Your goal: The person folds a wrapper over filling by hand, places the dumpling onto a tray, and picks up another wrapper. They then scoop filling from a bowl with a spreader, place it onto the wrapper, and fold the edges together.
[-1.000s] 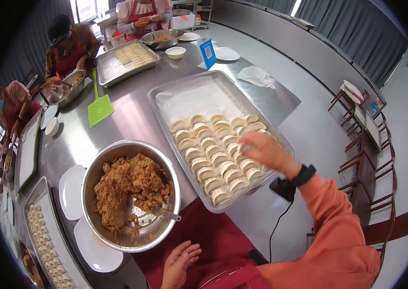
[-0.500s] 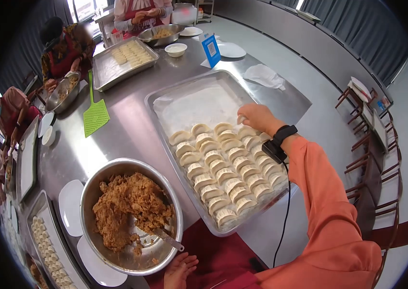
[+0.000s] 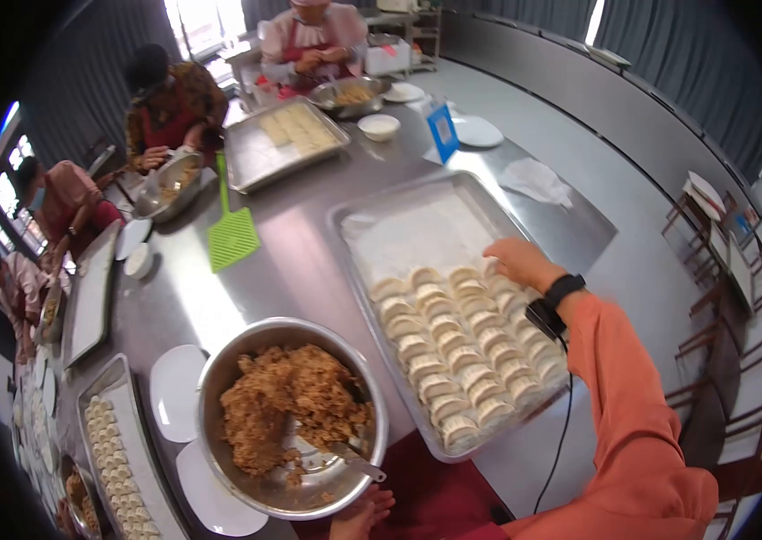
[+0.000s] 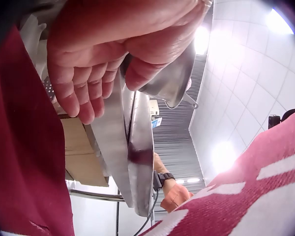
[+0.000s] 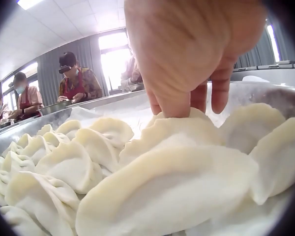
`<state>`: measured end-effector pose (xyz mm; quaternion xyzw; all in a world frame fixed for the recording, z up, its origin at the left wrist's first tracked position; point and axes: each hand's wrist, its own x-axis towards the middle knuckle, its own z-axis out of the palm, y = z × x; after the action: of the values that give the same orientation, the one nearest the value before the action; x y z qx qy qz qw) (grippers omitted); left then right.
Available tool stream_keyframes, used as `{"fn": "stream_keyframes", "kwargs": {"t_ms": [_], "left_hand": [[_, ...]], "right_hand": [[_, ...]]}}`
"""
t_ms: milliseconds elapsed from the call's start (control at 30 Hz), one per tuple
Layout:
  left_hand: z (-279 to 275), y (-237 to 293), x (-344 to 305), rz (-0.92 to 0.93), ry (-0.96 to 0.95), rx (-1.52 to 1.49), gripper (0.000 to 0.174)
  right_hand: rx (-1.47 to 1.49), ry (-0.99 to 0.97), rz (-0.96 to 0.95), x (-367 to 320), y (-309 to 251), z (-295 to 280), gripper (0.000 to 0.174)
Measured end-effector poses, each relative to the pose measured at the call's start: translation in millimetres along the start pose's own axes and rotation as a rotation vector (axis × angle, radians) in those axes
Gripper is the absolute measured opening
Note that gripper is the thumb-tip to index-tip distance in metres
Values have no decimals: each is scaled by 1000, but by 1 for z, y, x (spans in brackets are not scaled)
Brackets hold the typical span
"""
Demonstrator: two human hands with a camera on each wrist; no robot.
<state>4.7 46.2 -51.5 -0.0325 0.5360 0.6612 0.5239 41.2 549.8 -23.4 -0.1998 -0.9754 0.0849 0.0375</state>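
Because the pale, crescent-shaped raw dough dumpling point(image 5: 179, 130) is freshly folded, I judge it light, soft and a little tacky. It should dent under any squeeze, and its sealed ridge may split if pulled. The safest hold looks like a light one on both sides of the plump belly, below the seam, lifting straight up so that it does not drag on its neighbours. It sits at the far end of the rows of dumplings point(image 3: 462, 351) on the large rectangular steel tray lined with white paper point(image 3: 417, 225), touching the pieces beside it.

The right hand point(image 3: 518, 261) reaches over that far end. Seen from the right wrist, its fingers point(image 5: 173, 101) are drawn close together and point down, with the tips resting on the dumpling's back. The grip is nearly closed but clamps nothing that shows: it touches rather than pinches.

The left hand point(image 3: 363, 517) rests at the near edge of the stainless steel counter point(image 3: 282, 261). It lies just below the round steel bowl of brown minced filling point(image 3: 309, 490). Its fingers point(image 4: 83, 98) are loosely curled, and its grip holds nothing that I can see.
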Motion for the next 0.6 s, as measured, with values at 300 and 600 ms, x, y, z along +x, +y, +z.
{"fn": "stream_keyframes", "kwargs": {"t_ms": [300,600], "left_hand": [[-20,2,-29,190,109,115,30],[-80,27,-66,310,218,316,17]], "right_hand": [[174,160,-191,-46,-80,-50,28],[731,-248,-487,-166,-240,-27,23]]}}
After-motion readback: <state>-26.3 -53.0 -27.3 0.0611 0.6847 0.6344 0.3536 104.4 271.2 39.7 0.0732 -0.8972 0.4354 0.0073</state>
